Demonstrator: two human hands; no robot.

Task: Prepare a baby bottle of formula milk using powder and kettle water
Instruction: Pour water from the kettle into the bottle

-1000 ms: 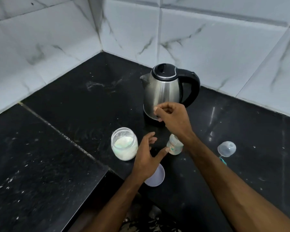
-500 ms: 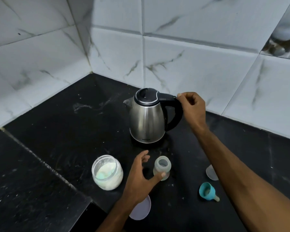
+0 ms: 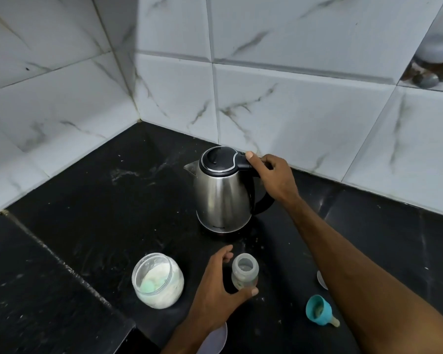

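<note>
A steel kettle (image 3: 221, 198) with a black lid stands upright on the black counter (image 3: 92, 200), lid closed. My right hand (image 3: 273, 176) grips the top of its black handle, thumb lying toward the lid. In front of it stands a small open baby bottle (image 3: 244, 273) without its top. My left hand (image 3: 218, 287) holds the bottle from the left, thumb against its lower front. An open glass jar (image 3: 157, 281) of white powder with a green scoop inside sits to the left of that hand.
A teal bottle ring with its teat (image 3: 319, 310) lies on the counter at the right. A clear cap (image 3: 321, 279) peeks out from behind my right forearm. A white lid (image 3: 215, 339) lies under my left wrist. White tiled walls meet in a corner behind the kettle.
My right hand went from near the kettle's front to its handle and closed around it. My left hand closed in on the bottle. The view tilted up.
</note>
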